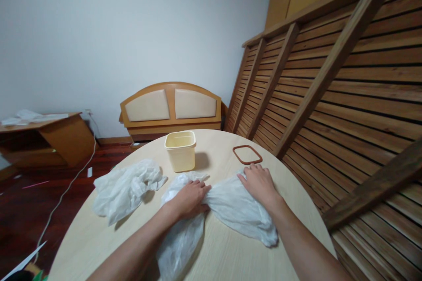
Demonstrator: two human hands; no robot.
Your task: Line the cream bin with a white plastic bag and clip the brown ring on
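A thin white plastic bag [239, 206] lies crumpled on the table, drawn in to a narrow neck near its middle. My left hand [189, 197] is closed around that neck, with more of the bag spilling out below the wrist. On the bag's right part rests my right hand [260, 182], its fingers stretched out and the thumb apart. Just beyond the left hand stands an upright pale yellow square tub [180, 151], its top uncovered. A rounded-square piece with a brown rim [245, 146] lies flat beyond my right fingertips. Another crumpled white plastic bag [127, 189] sits at the left.
The round light-wood table [227, 254] holds all these things. Tall wooden slats [329, 109] lean close along its right side. A headboard [171, 105] stands behind, a low desk [62, 136] at the far left. A white cable [66, 191] crosses the dark red floor.
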